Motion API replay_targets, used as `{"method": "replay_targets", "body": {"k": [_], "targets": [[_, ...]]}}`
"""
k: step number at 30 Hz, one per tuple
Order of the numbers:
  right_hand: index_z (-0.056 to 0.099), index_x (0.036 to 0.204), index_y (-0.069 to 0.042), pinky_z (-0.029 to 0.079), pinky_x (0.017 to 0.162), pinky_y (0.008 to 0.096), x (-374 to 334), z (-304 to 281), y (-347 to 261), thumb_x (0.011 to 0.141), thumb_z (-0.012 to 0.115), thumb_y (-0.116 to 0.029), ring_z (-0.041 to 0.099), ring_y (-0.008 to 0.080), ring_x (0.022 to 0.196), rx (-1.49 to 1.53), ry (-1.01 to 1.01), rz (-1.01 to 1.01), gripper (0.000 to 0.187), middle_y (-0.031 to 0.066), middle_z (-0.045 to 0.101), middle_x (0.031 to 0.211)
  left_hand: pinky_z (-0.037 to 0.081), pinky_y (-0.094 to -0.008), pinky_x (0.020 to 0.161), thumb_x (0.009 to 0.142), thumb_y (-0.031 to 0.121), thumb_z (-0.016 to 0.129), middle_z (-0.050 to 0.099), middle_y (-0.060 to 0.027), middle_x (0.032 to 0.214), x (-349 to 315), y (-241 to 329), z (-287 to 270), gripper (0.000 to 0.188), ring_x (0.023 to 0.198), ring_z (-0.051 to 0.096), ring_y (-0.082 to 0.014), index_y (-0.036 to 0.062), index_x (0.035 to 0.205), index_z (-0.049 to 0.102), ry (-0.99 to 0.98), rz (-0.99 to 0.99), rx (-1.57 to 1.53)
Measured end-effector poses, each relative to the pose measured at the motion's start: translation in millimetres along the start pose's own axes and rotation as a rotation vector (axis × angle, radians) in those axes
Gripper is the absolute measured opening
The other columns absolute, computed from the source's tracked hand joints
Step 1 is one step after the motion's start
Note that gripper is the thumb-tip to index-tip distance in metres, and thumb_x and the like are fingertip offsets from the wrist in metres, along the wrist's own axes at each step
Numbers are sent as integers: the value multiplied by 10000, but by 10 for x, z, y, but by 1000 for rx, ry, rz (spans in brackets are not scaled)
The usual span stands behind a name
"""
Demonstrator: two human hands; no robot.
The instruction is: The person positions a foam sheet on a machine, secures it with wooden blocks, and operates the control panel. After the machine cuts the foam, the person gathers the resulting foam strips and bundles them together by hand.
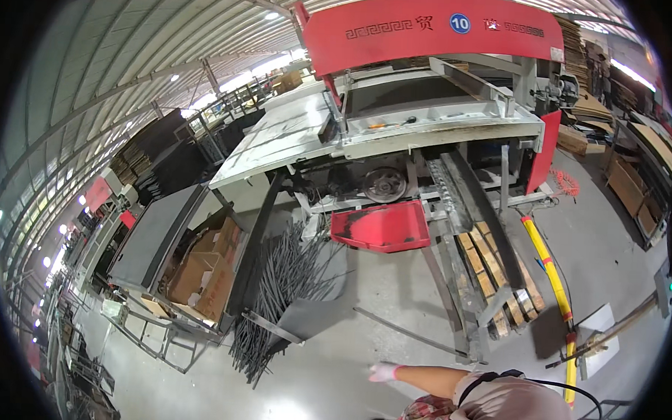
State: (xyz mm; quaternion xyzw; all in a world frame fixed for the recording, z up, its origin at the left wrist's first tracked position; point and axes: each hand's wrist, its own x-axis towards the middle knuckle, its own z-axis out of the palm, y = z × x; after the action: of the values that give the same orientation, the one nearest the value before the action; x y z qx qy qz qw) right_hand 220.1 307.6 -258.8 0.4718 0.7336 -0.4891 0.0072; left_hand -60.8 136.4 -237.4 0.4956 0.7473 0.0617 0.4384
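Observation:
My right hand [384, 372], in a whitish glove with a pink cuff, reaches in from the lower right over the grey floor. Its fingers look loosely apart, small in the picture, and I see nothing in them. My left hand is out of sight. Nearest to the right hand, a long thin dark strip [406, 335] lies on the floor. Farther left is a heap of dark grey strips [277, 293], with a dark sheet [310, 320] beside it. Ahead stands a large machine with a red top panel [438, 37], a white table [279, 134] and a red chute [383, 226].
Right of the machine's dark sloping rail [491, 215] lies a wooden pallet [489, 263]. A yellow-and-red strip [547, 265] runs along the floor there. At left, a grey-topped bench [157, 233] holds cardboard boxes [204, 276]. A tool with orange handle [380, 126] lies on the machine.

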Motion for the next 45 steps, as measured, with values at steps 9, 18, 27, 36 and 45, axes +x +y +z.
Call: {"method": "replay_targets", "body": {"k": [9,18,27,36,45], "targets": [[650,1059,-66,481,829,425,877,-269,-144,841,528,-347,630,342,936,36,37,120,376,174,666,997,495,-482,810,923,496,415,630,-193,1109,1632,50,-1065,507,966,624,-325,79,1148,595,-131,111,140],[636,1067,-69,510,794,420,106,230,2600,854,501,-474,644,356,891,-214,117,780,477,149,675,1001,490,-499,814,927,532,389,631,-204,1116,3251,56,-2040,539,972,627,-337,89,1146,604,-272,179,405],[637,1114,-51,456,913,398,652,-1263,1309,849,471,-441,585,344,1059,292,222,1038,500,172,645,1083,482,-459,812,923,452,435,628,-193,1088,4438,1071,-2410,469,965,616,-329,59,1126,588,-263,255,351],[653,1029,-56,502,814,387,2261,-3482,813,838,571,-349,639,326,932,230,864,522,360,191,658,994,470,-352,821,911,323,529,599,-218,1048,5154,3305,-2571,372,984,574,-324,-2,1091,551,-133,466,-308],[565,1109,-35,473,807,369,1792,-5153,688,775,657,-59,588,290,916,220,1910,462,347,178,597,1036,422,-302,940,979,311,479,526,-63,1173,5963,7051,-2638,468,1034,514,-144,4,1326,414,-615,798,-976]]}}
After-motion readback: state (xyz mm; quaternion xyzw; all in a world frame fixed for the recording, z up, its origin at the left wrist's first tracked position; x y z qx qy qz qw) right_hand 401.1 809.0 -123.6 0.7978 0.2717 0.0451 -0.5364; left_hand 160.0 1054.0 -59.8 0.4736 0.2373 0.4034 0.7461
